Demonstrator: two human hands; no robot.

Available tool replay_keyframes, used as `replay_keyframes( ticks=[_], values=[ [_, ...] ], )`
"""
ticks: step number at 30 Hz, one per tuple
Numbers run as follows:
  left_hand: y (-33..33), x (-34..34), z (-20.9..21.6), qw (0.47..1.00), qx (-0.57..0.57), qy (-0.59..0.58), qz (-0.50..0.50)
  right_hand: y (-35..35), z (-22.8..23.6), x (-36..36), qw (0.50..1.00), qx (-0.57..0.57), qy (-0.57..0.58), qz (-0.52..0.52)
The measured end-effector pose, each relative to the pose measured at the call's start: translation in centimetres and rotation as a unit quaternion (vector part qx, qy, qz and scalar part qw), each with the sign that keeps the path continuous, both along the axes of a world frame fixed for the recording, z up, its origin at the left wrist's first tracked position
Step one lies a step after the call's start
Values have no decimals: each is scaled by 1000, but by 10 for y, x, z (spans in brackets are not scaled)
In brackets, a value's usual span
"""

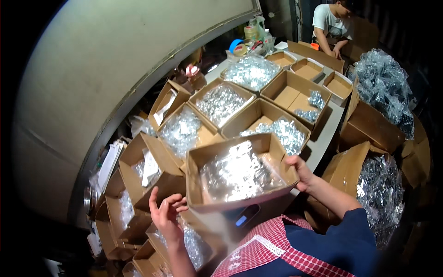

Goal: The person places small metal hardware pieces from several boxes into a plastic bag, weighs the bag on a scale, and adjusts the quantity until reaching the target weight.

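A shallow cardboard box is raised in front of me, with plastic bags of shiny metal parts inside. My right hand grips its right wall, fingers at the rim and corner. My left hand is beside the box's left front corner, fingers spread and holding nothing; whether a fingertip touches the box I cannot tell. Just under the box's near side a pale device with a small lit blue display shows in part. The box hides the rest of it.
Open boxes of bagged metal parts, including one box, fill the table ahead. Tilted boxes crowd the left side. Large cartons with bulging plastic bags stand at right. Tape rolls and bottles lie far back, where another person works.
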State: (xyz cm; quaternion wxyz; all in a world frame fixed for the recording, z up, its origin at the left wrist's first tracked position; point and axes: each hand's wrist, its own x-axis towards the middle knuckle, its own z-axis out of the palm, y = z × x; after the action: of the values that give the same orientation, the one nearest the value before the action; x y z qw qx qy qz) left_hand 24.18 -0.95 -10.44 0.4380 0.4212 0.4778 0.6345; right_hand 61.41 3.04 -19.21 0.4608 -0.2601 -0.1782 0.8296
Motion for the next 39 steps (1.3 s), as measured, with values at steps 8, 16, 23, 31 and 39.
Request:
replay_keyframes(
  ticks=[8, 16, 23, 31, 39],
  values=[
    [-7, -56, -141, 941, -92, 296, 137, 134, 59, 120, 944, 60, -101, -310],
    [-49, -57, -183, 834, -252, 433, 231, 325, 39, 313, 607, 123, -631, -468],
    [-27, -51, -171, 826, -221, 490, 172, 394, -18, 376, 327, 117, -883, -316],
    [-36, -44, -160, 913, -353, 141, 148, 441, 12, 356, 395, 25, -901, -180],
    [-29, -48, -170, 938, -289, 134, 136, 403, 6, 355, 43, 254, -948, -186]
  ],
)
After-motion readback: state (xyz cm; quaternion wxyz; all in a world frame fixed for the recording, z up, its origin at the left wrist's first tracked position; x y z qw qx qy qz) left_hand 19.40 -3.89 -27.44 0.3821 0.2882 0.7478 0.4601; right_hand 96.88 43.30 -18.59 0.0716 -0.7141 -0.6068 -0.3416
